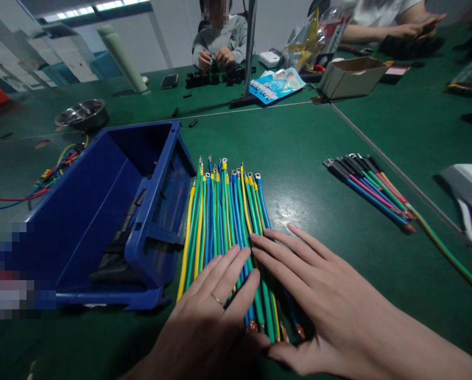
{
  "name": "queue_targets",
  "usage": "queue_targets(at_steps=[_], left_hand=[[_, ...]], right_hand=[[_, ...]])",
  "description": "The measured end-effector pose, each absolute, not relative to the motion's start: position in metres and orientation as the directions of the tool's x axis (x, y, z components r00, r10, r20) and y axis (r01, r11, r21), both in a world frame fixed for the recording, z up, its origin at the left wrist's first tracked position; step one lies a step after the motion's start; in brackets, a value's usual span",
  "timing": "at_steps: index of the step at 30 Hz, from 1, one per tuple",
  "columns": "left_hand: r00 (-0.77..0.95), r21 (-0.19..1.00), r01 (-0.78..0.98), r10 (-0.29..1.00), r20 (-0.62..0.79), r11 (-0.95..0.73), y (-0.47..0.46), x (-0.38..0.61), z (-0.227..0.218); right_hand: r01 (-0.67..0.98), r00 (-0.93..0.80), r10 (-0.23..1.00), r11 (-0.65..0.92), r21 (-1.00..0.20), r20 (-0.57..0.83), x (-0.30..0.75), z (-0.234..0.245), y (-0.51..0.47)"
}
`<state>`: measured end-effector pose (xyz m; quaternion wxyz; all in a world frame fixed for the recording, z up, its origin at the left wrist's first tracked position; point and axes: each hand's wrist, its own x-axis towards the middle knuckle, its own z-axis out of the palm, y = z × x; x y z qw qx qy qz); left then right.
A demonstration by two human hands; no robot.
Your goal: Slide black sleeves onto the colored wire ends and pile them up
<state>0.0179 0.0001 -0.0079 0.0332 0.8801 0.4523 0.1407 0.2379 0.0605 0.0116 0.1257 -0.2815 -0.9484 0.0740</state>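
Note:
A row of cut cables [220, 211] in green, yellow and blue lies side by side on the green table. Metal lugs cap their far ends, and bare copper shows at some near ends. My left hand [216, 295], with a ring on one finger, rests over the left and middle cables, fingers stretched out. Flat along the right side of the row is my right hand [307, 279], its fingers extended and touching the cables. Its thumb reaches toward the near ends. Parts of the cables are hidden beneath both hands.
A blue plastic bin [89, 211] holding black pieces stands left. A smaller cable bundle [373, 187] with black sleeves lies right. Farther back are a metal bowl [83, 113], a blue packet [277, 84], a cardboard box [352, 79] and a metal post [250, 53]. Two people sit opposite.

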Motion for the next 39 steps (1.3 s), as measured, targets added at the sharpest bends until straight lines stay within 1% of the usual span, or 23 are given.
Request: queue_targets(at_steps=[5, 10, 16, 20, 25, 28, 32, 39], left_hand=[[0.543, 0.207, 0.782, 0.805, 0.240, -0.588, -0.001, 0.018, -0.010], [0.540, 0.265, 0.771, 0.815, 0.210, -0.579, 0.000, 0.019, -0.006], [0.531, 0.268, 0.767, 0.812, 0.245, -0.583, 0.000, 0.020, -0.004], [0.535, 0.278, 0.764, 0.812, 0.232, -0.583, -0.002, 0.019, -0.007], [0.538, 0.285, 0.764, 0.816, 0.212, -0.578, -0.004, 0.019, -0.007], [0.551, 0.265, 0.756, 0.800, 0.238, -0.599, -0.001, 0.020, -0.003], [0.570, 0.225, 0.757, 0.788, 0.231, -0.614, 0.004, 0.021, 0.007], [0.570, 0.233, 0.755, 0.789, 0.229, -0.613, 0.005, 0.022, 0.010]], right_hand=[[0.512, -0.817, 0.553, 0.825, -0.238, 0.163, 0.241, 0.013, 0.063], [0.521, -0.798, 0.583, 0.794, -0.313, 0.153, 0.243, 0.012, 0.062], [0.503, -0.808, 0.576, 0.785, -0.361, 0.124, 0.242, 0.012, 0.062], [0.484, -0.828, 0.546, 0.812, -0.325, 0.130, 0.244, 0.010, 0.063], [0.497, -0.806, 0.560, 0.816, -0.296, 0.192, 0.244, 0.008, 0.060], [0.484, -0.811, 0.546, 0.828, -0.283, 0.209, 0.243, 0.010, 0.059], [0.488, -0.808, 0.550, 0.825, -0.285, 0.209, 0.243, 0.010, 0.059], [0.463, -0.812, 0.538, 0.830, -0.312, 0.226, 0.241, 0.011, 0.060]])
